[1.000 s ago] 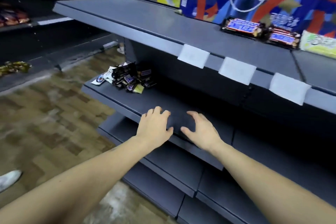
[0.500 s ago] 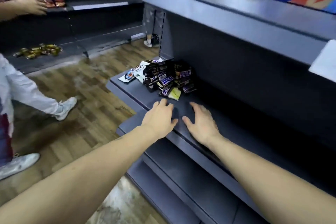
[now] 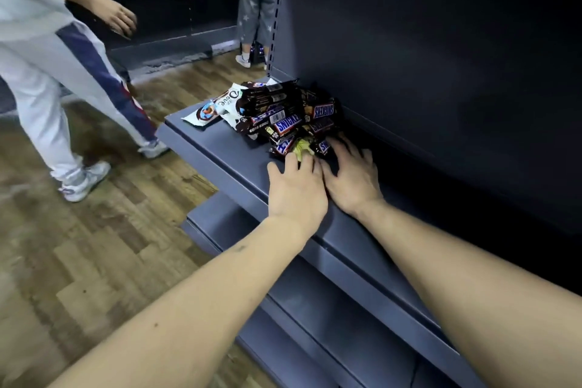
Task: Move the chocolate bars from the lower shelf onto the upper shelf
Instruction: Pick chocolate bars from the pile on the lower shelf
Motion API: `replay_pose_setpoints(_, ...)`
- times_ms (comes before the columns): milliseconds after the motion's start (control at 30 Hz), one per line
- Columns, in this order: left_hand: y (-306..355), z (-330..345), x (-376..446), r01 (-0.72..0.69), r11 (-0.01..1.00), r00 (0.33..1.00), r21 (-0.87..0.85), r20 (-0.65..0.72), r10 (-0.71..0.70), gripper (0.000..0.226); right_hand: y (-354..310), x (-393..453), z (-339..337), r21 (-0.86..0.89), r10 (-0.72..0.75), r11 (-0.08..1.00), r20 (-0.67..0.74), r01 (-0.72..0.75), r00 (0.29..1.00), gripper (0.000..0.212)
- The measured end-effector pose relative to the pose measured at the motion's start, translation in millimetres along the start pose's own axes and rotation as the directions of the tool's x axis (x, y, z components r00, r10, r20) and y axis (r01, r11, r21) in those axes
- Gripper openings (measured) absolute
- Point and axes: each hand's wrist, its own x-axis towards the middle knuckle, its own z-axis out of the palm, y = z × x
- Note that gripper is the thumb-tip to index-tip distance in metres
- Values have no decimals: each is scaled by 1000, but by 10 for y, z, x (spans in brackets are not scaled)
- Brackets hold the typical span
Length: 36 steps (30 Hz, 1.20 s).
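We're at a dark grey lower shelf [image 3: 220, 148], wood-plank floor [image 3: 104, 255] to its left. The chocolate bars [image 3: 293, 118] sit in a heap at the shelf's far left end, against the back panel [image 3: 441, 72]; white Dove packs [image 3: 217, 105] lie just left of the heap, at the shelf's end edge. Our left hand [image 3: 296, 189] and right hand [image 3: 351, 178] lie side by side, fingers spread, reaching the heap's near edge. Fingertips look to touch wrappers, probably no grip. Bare shelf runs right of the heap. A person in white trousers [image 3: 47, 98] stands on the floor left of the shelf.

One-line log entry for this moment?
phase: reaching | left hand: open, at chocolate bars | right hand: open, touching pile | lower shelf
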Motion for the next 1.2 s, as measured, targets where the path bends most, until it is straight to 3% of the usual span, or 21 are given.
replay_pose_setpoints(233,139,-156,-279,-41,993,999,-112,-3,40,62,48,-563,-147,215,100,974,-129,-71,987,35)
replay_pose_setpoints(567,715,-448,-893,-113,978,985,-174,107,132,35,396,-1557,-514,230,305,939,-214,-255,928,46)
replay_pose_setpoints(700,833,-488,-1011,-221,901,957,-374,95,274,36,607,-1945,-728,245,388,907,-172,-343,905,62)
replay_pose_setpoints(800,827,-517,-1011,-286,808,935,-516,36,354,32,743,-2138,-836,282,431,883,-167,-376,887,62)
replay_pose_setpoints(933,706,-401,-924,-330,808,933,-487,-40,357,35,809,-2263,-910,321,451,865,-161,-385,878,60)
replay_pose_setpoints(1067,558,-312,-838,-225,888,963,-401,46,265,43,813,-2271,-970,355,453,850,-118,-389,883,68)
replay_pose_setpoints(1200,530,-308,-822,-223,897,956,-382,94,278,45,800,-2271,-985,335,440,858,-89,-389,894,77)
